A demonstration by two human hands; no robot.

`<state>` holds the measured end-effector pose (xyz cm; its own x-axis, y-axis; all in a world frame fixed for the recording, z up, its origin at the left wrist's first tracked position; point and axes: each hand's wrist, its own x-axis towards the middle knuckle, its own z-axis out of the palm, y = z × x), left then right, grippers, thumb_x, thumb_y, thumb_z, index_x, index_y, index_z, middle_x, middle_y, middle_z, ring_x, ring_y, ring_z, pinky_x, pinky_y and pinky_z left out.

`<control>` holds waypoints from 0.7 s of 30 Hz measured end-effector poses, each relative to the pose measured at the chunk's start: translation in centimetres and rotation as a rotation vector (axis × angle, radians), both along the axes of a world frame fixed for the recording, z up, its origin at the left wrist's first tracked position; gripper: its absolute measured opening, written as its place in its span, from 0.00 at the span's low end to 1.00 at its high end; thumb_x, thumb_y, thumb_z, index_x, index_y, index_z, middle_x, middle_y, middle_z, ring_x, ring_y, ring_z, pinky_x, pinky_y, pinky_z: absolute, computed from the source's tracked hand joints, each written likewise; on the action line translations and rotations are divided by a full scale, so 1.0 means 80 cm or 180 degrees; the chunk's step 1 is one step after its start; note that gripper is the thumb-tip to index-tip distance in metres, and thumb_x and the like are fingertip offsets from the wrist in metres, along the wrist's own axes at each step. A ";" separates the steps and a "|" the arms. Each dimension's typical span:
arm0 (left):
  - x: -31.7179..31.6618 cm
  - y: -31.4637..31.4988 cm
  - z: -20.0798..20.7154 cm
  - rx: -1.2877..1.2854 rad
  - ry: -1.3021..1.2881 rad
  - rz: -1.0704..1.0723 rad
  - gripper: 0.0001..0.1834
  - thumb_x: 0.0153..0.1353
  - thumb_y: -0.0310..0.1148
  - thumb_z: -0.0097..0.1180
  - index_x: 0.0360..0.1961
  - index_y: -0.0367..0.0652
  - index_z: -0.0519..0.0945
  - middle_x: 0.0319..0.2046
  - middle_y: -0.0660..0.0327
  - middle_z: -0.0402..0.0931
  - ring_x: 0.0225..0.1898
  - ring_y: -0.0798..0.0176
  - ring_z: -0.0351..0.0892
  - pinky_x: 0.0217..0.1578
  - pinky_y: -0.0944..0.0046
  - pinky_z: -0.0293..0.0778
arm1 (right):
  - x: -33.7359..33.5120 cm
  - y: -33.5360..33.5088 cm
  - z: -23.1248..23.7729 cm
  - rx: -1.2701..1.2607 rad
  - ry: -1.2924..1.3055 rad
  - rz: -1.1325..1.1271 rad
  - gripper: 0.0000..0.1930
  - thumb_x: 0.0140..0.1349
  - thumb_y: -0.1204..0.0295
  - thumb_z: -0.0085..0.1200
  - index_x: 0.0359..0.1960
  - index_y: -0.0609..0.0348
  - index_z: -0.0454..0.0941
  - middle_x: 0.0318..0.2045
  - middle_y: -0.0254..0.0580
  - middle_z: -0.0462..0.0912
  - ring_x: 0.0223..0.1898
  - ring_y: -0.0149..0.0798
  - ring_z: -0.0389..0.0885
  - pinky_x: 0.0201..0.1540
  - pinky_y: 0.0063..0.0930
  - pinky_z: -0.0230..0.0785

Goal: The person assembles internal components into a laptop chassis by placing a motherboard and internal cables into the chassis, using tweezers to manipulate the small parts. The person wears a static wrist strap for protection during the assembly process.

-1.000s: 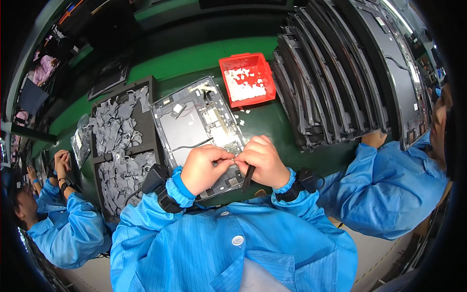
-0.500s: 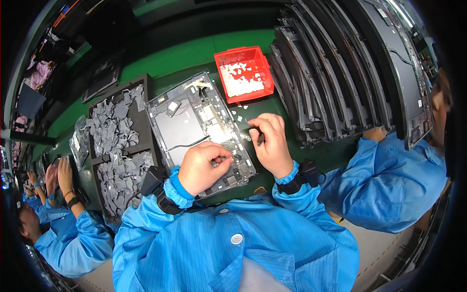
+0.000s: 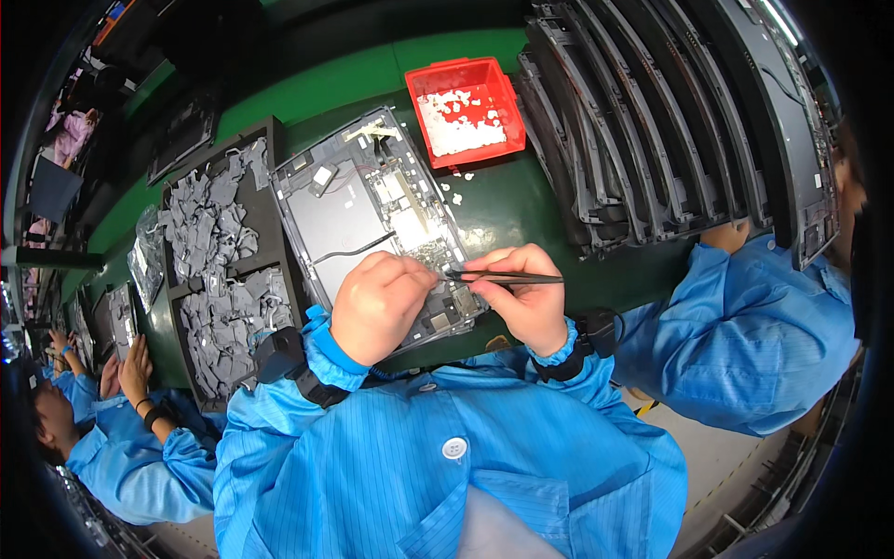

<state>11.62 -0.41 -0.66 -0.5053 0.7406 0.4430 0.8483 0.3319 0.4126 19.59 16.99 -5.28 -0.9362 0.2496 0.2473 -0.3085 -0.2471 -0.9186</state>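
Observation:
In front of me an opened laptop base (image 3: 331, 216) lies slanted on the table, with a dark flat block and a circuit board (image 3: 400, 210) showing. My right hand (image 3: 529, 303) is closed around black tweezers (image 3: 521, 278), held almost level, their tips pointing left at the board's near end. Close to those tips, the pinched fingers of my left hand (image 3: 380, 303) rest over the laptop base. Whatever is between the left fingertips is too small or hidden to make out. A black cable (image 3: 349, 247) runs across the base beside my left hand.
Beyond the laptop stands a red bin (image 3: 517, 130) with small white pieces; a few lie outside it. At left is a dark divided tray (image 3: 270, 200) of crumpled grey pieces. Dark panels (image 3: 643, 140) stand in a row at right. Co-workers in blue sit on both sides.
My right hand has come left and down towards my left hand, and the tweezers have swung level across the board. The left co-worker's hands have lowered onto a panel.

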 end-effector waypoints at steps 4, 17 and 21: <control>0.002 0.001 -0.002 0.0103 -0.0085 0.0028 0.10 0.39 0.20 0.61 0.27 0.39 0.79 0.26 0.58 0.77 0.27 0.56 0.75 0.29 0.62 0.72 | 0.000 0.001 0.003 0.0277 -0.0079 0.0019 0.09 0.49 0.86 0.58 0.30 0.66 0.71 0.34 0.48 0.79 0.37 0.35 0.80 0.40 0.24 0.74; 0.007 0.001 -0.003 0.0041 -0.0087 -0.0047 0.11 0.38 0.19 0.61 0.27 0.39 0.78 0.27 0.59 0.76 0.27 0.56 0.75 0.28 0.62 0.72 | -0.006 0.003 0.007 0.1413 0.0396 -0.0374 0.11 0.44 0.83 0.63 0.24 0.63 0.70 0.27 0.46 0.81 0.32 0.40 0.82 0.32 0.27 0.72; 0.012 0.002 -0.005 -0.0161 0.0064 -0.0086 0.12 0.37 0.20 0.60 0.28 0.39 0.78 0.28 0.59 0.75 0.29 0.57 0.74 0.29 0.63 0.73 | -0.008 0.004 0.009 0.1676 0.0542 -0.0384 0.12 0.43 0.83 0.63 0.24 0.62 0.69 0.27 0.46 0.81 0.31 0.41 0.82 0.31 0.27 0.72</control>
<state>12.60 -0.24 -1.06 -0.4761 0.7755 0.4146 0.8652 0.3287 0.3787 18.93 17.33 -4.57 -0.8447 0.1546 0.5125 -0.4608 0.2772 -0.8431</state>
